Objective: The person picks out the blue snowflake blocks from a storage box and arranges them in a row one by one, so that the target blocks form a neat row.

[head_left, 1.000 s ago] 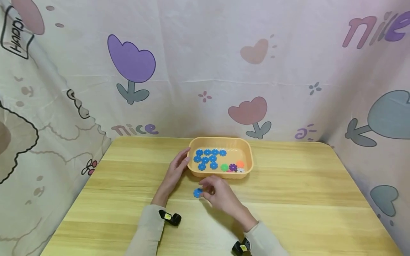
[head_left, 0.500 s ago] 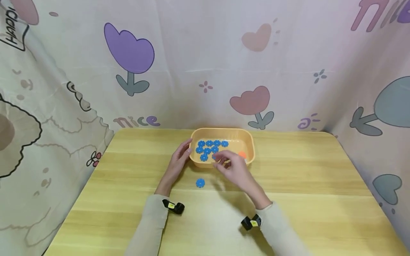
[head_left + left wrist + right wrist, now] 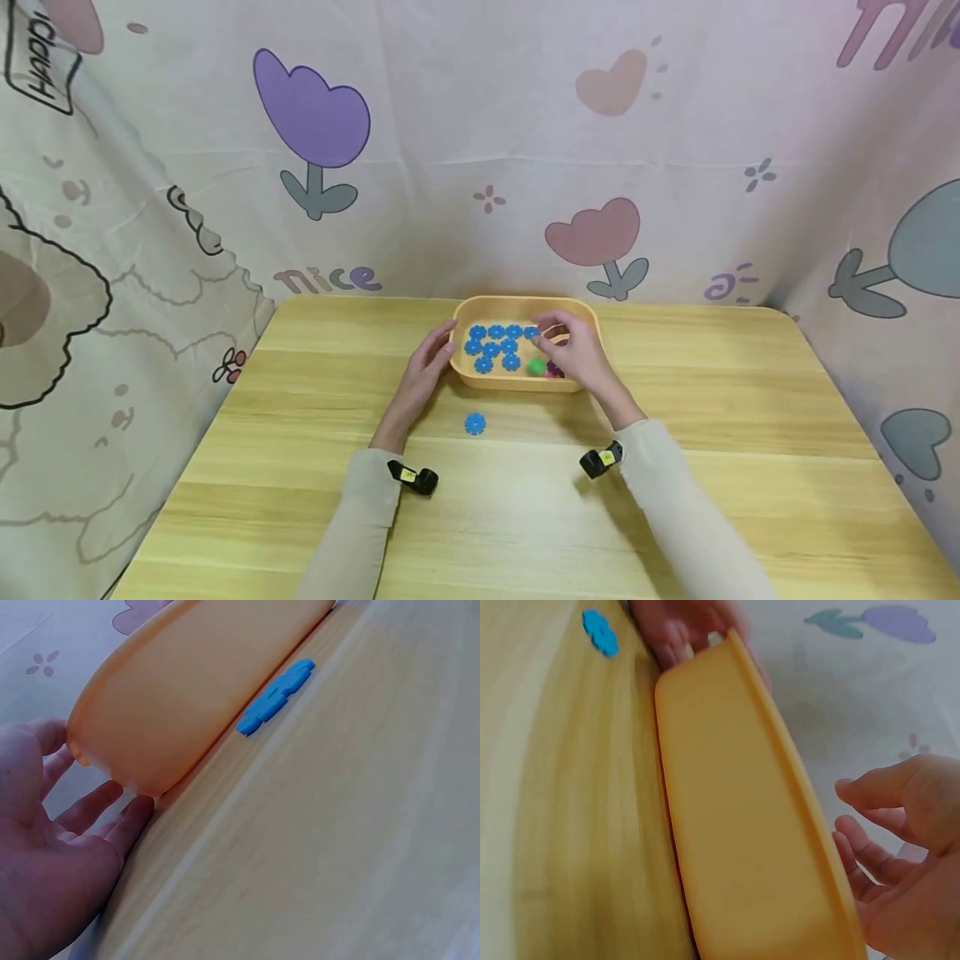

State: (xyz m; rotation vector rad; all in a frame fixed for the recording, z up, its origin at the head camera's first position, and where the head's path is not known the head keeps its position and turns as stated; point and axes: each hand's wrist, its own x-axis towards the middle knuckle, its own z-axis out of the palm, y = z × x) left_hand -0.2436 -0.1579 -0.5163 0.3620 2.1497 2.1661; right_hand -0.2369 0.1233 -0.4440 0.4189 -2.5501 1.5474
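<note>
A yellow plastic tray [image 3: 480, 382] holds several blue notched discs [image 3: 491, 350], spread over its left half. Another blue notched disc [image 3: 475, 423] lies flat on the table in front of the tray; the left wrist view shows this disc [image 3: 275, 697] beside the tray's wall. My left hand [image 3: 422, 367] rests its fingertips against the tray's left end. Over the tray's right half hovers my right hand [image 3: 581, 350], thumb and fingers apart near the rightmost blue disc of the back row. Nothing shows between its fingers in the right wrist view [image 3: 900, 847].
Near the tray's front right lie a green disc [image 3: 536, 367] and a purple disc [image 3: 553, 368], partly covered by my right hand. The wooden table [image 3: 675, 517] reaches back to a patterned cloth [image 3: 450, 108] hanging behind it.
My right hand has left the blue disc on the table and moved forward and right, over the tray. My left hand stays at the tray's end. The head view has shifted slightly.
</note>
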